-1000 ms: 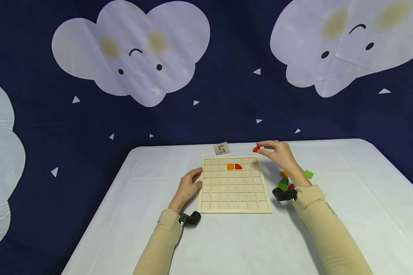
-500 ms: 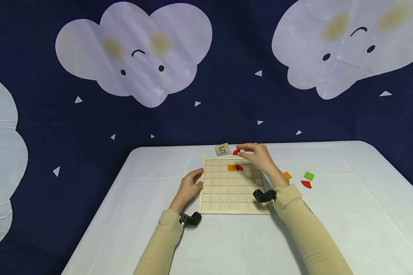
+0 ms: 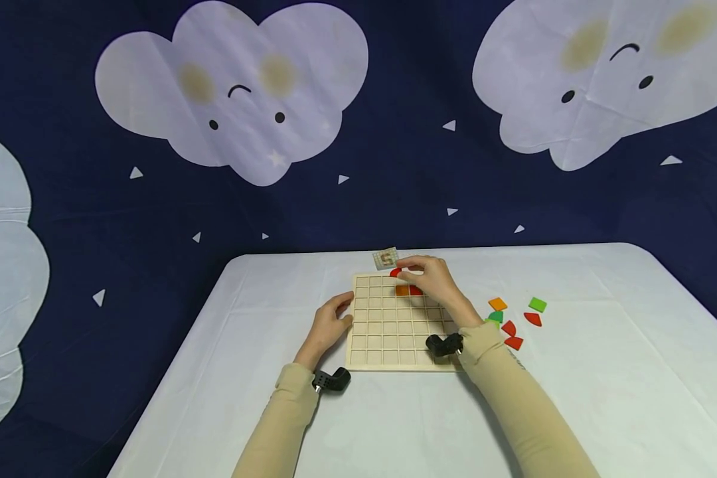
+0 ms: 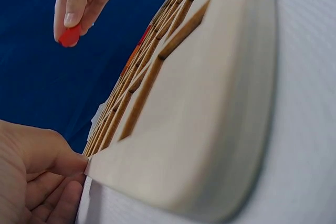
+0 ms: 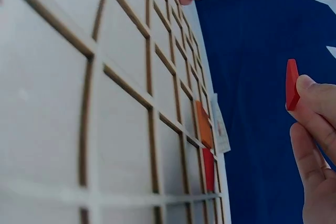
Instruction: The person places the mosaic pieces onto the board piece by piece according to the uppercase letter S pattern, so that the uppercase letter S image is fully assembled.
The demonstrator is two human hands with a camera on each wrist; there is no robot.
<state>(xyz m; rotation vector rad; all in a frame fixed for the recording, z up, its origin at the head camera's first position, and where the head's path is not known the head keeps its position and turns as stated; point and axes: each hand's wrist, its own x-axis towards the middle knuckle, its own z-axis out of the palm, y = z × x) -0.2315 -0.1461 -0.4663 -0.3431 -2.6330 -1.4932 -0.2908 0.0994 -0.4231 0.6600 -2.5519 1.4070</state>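
My right hand (image 3: pixel 435 279) pinches a red quarter-circle tile (image 5: pixel 292 85) between thumb and fingers, above the back edge of the wooden grid board (image 3: pixel 374 342). In the board's second row from the back lie an orange square tile (image 3: pixel 401 291) and, beside it, another red tile (image 3: pixel 416 291). My left hand (image 3: pixel 327 325) rests against the board's left edge, its fingertips touching the rim. The left wrist view shows that hand (image 4: pixel 39 166) at the board's side, with the held red tile hanging higher up.
Right of the board lie loose tiles: an orange square (image 3: pixel 498 304), a light green square (image 3: pixel 538 305), a dark green tile (image 3: pixel 496 317) and several red pieces (image 3: pixel 532 319). Behind the board is a small patterned card (image 3: pixel 385 257). A dark blue cloud-print cloth (image 3: pixel 394 206) hangs behind the table.
My right hand has carried the red tile leftward from right of the board to its back edge. More loose tiles show on the right. The left hand stays put.
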